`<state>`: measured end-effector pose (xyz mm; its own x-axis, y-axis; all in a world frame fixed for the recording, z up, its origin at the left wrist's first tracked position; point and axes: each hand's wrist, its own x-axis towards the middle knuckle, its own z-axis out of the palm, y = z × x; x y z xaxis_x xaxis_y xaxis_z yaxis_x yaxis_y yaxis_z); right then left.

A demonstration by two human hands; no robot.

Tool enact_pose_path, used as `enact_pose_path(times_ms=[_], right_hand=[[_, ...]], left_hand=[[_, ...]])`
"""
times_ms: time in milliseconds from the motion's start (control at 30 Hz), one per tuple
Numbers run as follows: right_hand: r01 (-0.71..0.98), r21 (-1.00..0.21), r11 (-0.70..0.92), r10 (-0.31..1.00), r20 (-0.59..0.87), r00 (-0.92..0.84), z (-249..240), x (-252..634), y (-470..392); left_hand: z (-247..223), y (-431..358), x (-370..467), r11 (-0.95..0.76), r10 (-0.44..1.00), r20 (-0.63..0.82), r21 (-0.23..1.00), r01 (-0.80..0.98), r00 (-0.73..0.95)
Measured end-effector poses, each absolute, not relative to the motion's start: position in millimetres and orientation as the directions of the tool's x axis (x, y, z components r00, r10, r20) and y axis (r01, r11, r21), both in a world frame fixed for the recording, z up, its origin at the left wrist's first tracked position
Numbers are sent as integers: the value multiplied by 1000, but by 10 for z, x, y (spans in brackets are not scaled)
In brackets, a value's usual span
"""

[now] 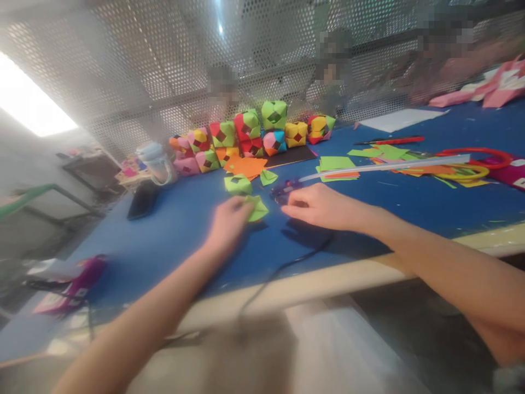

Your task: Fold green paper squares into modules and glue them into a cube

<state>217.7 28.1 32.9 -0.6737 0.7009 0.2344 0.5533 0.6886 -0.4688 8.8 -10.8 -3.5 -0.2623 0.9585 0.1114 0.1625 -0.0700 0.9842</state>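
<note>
Between its thumb and fingers, my left hand (232, 216) pinches a folded piece of light green paper (257, 209). My right hand (318, 205) is curled at a dark purple glue gun (284, 189), closed on it as far as the blur shows. A long, pale glue stick (385, 167) runs out of the gun to the right. From below the right hand a black cord (283, 268) drops over the table edge. Just beyond the left hand sit a part-built green paper form (238, 184) and a small folded green piece (268, 177).
Several colourful folded-paper cubes (248, 131) are stacked at the back. Orange sheets (245, 167), green sheets (337, 163), red-handled scissors (404, 140) and paper scraps lie on the blue table (180, 235). A phone (143, 200) and a light blue cup (155, 158) are leftward. People sit behind perforated mesh.
</note>
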Motion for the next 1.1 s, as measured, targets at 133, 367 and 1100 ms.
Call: enact_pose_path(times_ms=[133,367,1100], right_hand=[[789,-242,564,792,-111,-600,496,2439,425],[669,-500,550,815,145,-561,168,2286,702],[535,-408,740,671,392,-629,45,2041,385]], left_hand=[[-79,-38,-18,-60,963,87,992,112,-255],[-134,-14,-2,-35,968,75,986,164,-241],[-130,20,-48,-65,946,184,914,401,-268]])
